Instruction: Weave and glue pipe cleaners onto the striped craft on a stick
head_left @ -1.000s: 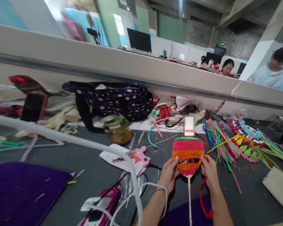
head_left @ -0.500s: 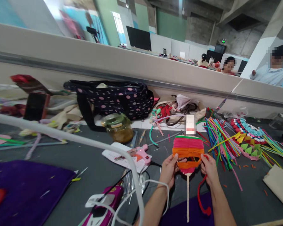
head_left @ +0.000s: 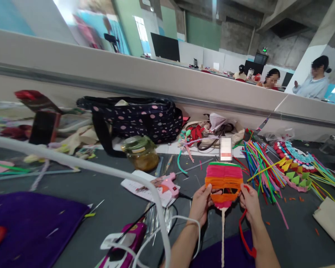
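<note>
Both hands hold a fan-shaped craft (head_left: 225,172) upright over the table, banded in pink and orange with a green strip near its top. A thin pale stick handle (head_left: 223,234) hangs below it. My left hand (head_left: 199,204) pinches the fan's left edge, thumb in front, with some fingers behind. On the other side, my right hand (head_left: 250,204) grips the right edge. A red fuzzy strand (head_left: 242,230) runs from between the right fingers and dangles down to a curled end. Through a gap in the orange band, dark background and fingertips show.
A pink glue gun (head_left: 171,185) lies on paper left of the hands. Colourful pipe cleaners (head_left: 264,169) are piled right. A glass jar (head_left: 141,152), a dotted bag (head_left: 139,117) and a white cable (head_left: 111,169) stand or run left. Purple cloth (head_left: 33,223) covers the near left.
The red strand's lower end has swung right, towards my right forearm. The fan has shifted very slightly, and the gap in its orange band looks narrower. A person at far right has moved left.
</note>
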### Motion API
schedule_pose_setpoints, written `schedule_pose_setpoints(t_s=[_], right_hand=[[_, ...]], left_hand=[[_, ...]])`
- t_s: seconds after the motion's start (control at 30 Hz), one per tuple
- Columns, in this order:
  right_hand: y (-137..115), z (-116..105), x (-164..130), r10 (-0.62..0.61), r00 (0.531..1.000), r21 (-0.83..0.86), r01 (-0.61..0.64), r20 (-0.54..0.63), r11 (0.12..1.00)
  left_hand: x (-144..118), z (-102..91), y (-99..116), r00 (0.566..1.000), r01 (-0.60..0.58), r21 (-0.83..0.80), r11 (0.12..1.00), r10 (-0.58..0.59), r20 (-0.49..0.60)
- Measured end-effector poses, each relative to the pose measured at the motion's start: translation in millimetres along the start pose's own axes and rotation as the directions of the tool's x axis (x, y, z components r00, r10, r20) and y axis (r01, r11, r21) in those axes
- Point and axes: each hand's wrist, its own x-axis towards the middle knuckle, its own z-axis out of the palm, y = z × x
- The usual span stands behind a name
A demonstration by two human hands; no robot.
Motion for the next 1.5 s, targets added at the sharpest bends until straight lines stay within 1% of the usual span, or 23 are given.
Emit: schedule_pose_setpoints(t_s=[0.17, 0.4, 0.53, 0.63, 0.77, 0.93, 1.13, 1.2, 1.37, 1.43, 1.5], right_hand=[[-2, 1, 0, 0.004, 1.000, -0.021, -0.005, -0.024, 1.000], [2, -2, 4, 0.020, 0.998, -0.071, -0.024, -0.056, 0.997], [6, -7, 8, 0.027, 0.997, -0.162, -0.038, -0.068, 0.986], [10, -10, 10, -0.001, 0.996, -0.238, -0.021, -0.094, 0.971], [15, -14, 13, -0.048, 0.993, -0.337, 0.011, -0.103, 0.941], [15, -19, 16, -0.152, 0.985, -0.486, 0.096, -0.079, 0.869], [11, -23, 16, -0.323, 0.946, -0.677, 0.218, -0.030, 0.703], [11, -24, 15, -0.339, 0.941, -0.714, 0.226, -0.016, 0.662], [9, -26, 12, -0.342, 0.940, -0.765, 0.224, 0.004, 0.604], [8, -27, 10, -0.358, 0.933, -0.783, 0.215, -0.011, 0.584], [5, -29, 9, -0.379, 0.924, -0.789, 0.199, -0.046, 0.581]], left_hand=[[-1, 1.0, 0, 1.000, -0.003, 0.011, 1.000, 0.003, 0.000], [7, -3.1, -4, 0.992, -0.119, 0.078, 0.990, 0.122, -0.029], [11, -4.7, -6, 0.985, -0.168, 0.135, 0.976, 0.173, -0.023], [13, -5.2, -7, 0.983, -0.181, 0.165, 0.970, 0.184, 0.001], [15, -6.4, -10, 0.981, -0.194, 0.159, 0.968, 0.195, 0.015], [17, -7.2, -14, 0.976, -0.217, 0.173, 0.961, 0.214, 0.036], [21, -9.2, -20, 0.968, -0.249, 0.231, 0.941, 0.249, 0.027], [22, -10.4, -23, 0.967, -0.253, 0.262, 0.931, 0.255, 0.030], [23, -12.7, -25, 0.967, -0.249, 0.388, 0.887, 0.249, 0.050], [22, -12.6, -24, 0.964, -0.262, 0.425, 0.867, 0.259, 0.065], [20, -11.7, -22, 0.959, -0.279, 0.451, 0.848, 0.274, 0.078]])
